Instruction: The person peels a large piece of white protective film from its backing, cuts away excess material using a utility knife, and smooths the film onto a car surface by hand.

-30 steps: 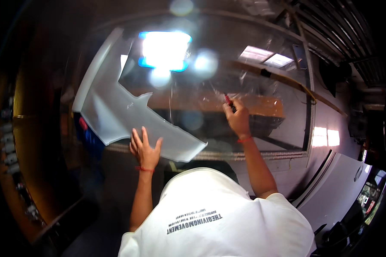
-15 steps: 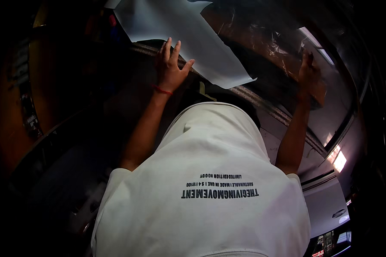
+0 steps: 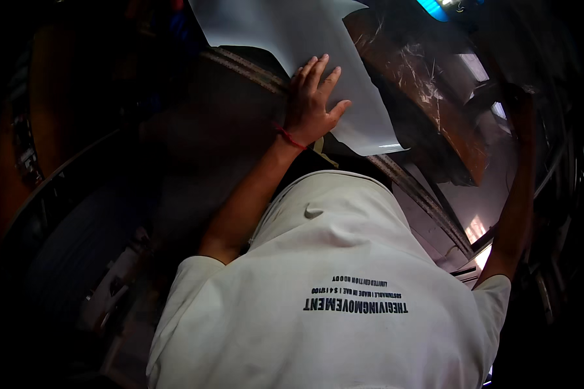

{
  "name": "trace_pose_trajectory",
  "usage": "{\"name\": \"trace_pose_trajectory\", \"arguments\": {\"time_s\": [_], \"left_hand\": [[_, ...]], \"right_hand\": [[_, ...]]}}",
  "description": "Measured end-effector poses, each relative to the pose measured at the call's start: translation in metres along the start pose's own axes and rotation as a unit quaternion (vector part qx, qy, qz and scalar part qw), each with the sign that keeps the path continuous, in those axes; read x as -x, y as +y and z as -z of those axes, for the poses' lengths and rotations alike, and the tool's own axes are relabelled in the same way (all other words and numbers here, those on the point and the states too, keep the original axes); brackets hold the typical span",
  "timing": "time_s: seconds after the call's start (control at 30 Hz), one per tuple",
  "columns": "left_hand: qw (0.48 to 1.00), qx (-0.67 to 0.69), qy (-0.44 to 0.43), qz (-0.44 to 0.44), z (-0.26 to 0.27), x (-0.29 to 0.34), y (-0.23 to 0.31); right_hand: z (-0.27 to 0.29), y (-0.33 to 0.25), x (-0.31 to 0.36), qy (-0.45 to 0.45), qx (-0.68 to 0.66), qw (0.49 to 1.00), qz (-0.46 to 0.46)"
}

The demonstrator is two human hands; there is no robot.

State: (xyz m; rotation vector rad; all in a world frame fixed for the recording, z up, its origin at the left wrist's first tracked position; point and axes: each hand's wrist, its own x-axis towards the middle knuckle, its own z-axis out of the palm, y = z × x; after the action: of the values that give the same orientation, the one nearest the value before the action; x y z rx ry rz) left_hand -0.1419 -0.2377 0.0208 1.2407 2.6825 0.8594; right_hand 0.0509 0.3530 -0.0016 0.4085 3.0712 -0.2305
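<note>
Left hand (image 3: 315,104) rests on the pale, fender-like panel (image 3: 362,107) lying across the bench (image 3: 428,189) edge.
Its grip is spread; the right hand (image 3: 520,102), far right, is too dark to tell. The step seems steadying; shifting the panel would call for firmer hold.

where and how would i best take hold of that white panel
Probably by the near end of the white panel, coming from the wearer's side, thumb on top and fingers beneath. That end seems to reach over the table's edge rail, so its underside looks easiest to get at there. The left hand is spread flat, fingers over the panel's face.
</note>
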Motion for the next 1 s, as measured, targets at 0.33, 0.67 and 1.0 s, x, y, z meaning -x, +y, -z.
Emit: {"name": "trace_pose_trajectory", "arguments": {"time_s": [0.33, 0.67, 1.0], "left_hand": [[1.0, 0.028, 0.001, 0.007, 0.0, -0.002, -0.004], [0.998, 0.019, 0.06, 0.003, -0.006, 0.008, -0.019], [0.996, -0.015, 0.091, -0.006, -0.018, 0.012, -0.028]], "right_hand": [[0.065, -0.132, 0.033, 0.074, -0.074, 0.987, -0.121], [0.028, -0.132, 0.093, 0.066, -0.1, 0.991, -0.057], [0.017, -0.139, 0.094, -0.014, -0.171, 0.961, -0.218]]}}
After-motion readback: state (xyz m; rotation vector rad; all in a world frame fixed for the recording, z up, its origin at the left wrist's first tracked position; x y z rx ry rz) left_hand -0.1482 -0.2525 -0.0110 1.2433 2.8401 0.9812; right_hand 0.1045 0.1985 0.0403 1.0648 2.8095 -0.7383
